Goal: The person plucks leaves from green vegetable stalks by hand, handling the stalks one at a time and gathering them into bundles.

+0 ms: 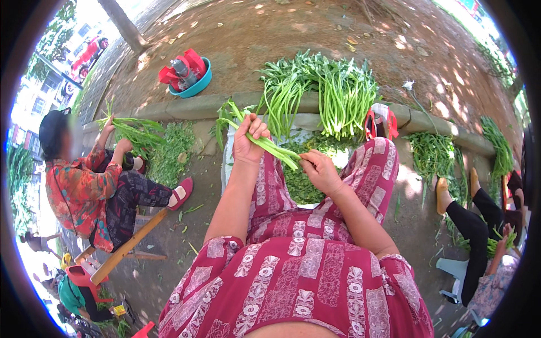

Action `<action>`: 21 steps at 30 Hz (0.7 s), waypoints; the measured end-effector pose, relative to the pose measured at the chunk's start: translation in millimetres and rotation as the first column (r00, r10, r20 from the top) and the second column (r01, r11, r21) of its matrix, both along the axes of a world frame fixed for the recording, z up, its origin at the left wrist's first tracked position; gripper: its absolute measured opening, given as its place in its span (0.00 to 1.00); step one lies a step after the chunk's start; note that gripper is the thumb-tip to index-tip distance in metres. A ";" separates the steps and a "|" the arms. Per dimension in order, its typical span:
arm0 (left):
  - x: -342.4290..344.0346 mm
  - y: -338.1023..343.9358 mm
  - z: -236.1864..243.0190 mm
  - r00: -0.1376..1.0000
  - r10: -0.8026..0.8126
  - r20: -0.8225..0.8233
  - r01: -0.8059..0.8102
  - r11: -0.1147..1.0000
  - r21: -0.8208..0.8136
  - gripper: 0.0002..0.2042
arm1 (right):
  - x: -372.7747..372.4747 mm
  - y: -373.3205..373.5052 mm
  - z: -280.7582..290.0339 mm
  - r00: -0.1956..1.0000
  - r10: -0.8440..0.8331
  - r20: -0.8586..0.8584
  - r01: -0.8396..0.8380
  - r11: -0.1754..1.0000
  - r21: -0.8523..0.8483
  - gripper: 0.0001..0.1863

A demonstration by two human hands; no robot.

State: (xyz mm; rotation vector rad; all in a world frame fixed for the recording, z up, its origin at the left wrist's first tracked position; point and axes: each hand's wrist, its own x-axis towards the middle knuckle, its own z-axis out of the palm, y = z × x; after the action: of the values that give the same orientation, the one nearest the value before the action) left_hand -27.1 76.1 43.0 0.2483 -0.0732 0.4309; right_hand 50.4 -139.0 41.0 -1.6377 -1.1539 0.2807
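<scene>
My left hand (pixel 252 138) is wrapped round a small bunch of leafy green vegetable stalks (pixel 279 152), raised above my lap. Their leaves stick out past the hand on its far left side, and the bare stems slant down to the right. At the stem ends my right hand (pixel 322 173) is closed in a pinch, with a bit of green at its fingertips. Between my knees lies a heap of loose leaves and trimmings (pixel 304 185) on a pale sheet. Just beyond it, long bundles of the same greens (pixel 345 96) drape over the stone kerb.
A teal basin (pixel 197 84) holding red items stands on the soil beyond the kerb (pixel 220 118). On the left, a seated person (pixel 84 186) handles greens beside a wooden bench (pixel 131 245). Another person's legs (pixel 470 217) and more greens (pixel 431 155) are on the right.
</scene>
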 end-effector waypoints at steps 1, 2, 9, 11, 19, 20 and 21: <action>0.3 0.0 0.0 1.000 0.005 -0.004 -0.005 1.000 0.004 0.09 | -0.5 -0.2 1.2 1.000 -0.010 0.028 0.010 1.000 0.009 0.06; 0.2 0.2 0.1 1.000 0.005 -0.004 -0.005 1.000 0.008 0.09 | -0.9 -0.4 1.8 0.998 -0.017 0.068 0.016 1.000 0.004 0.07; 0.6 -1.1 0.6 1.000 -0.003 0.029 0.003 1.000 0.021 0.10 | -5.3 -1.0 6.9 0.972 -0.082 0.220 0.084 0.996 0.003 0.06; 1.1 -0.8 0.0 1.000 -0.001 0.027 0.000 1.000 0.023 0.10 | -6.2 0.3 7.7 0.964 -0.115 0.239 0.111 0.993 0.027 0.05; 0.7 -4.3 1.7 1.000 0.023 0.003 -0.023 0.999 0.034 0.10 | -9.5 3.3 10.4 0.971 -0.170 0.166 0.171 0.985 0.009 0.04; 0.6 -4.4 1.8 1.000 0.031 -0.004 -0.031 0.999 0.037 0.10 | -9.9 3.7 9.1 0.977 -0.176 0.120 0.176 0.984 0.014 0.04; 0.5 -4.9 1.7 1.000 0.030 -0.003 -0.029 0.999 0.031 0.10 | -10.2 4.5 6.0 0.981 -0.182 0.073 0.181 0.983 0.018 0.04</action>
State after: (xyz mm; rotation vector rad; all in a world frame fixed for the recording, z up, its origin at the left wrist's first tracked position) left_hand -26.6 71.2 44.7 0.2810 -0.0725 0.4588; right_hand 40.2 -134.5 47.1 -1.7424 -1.0499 0.0965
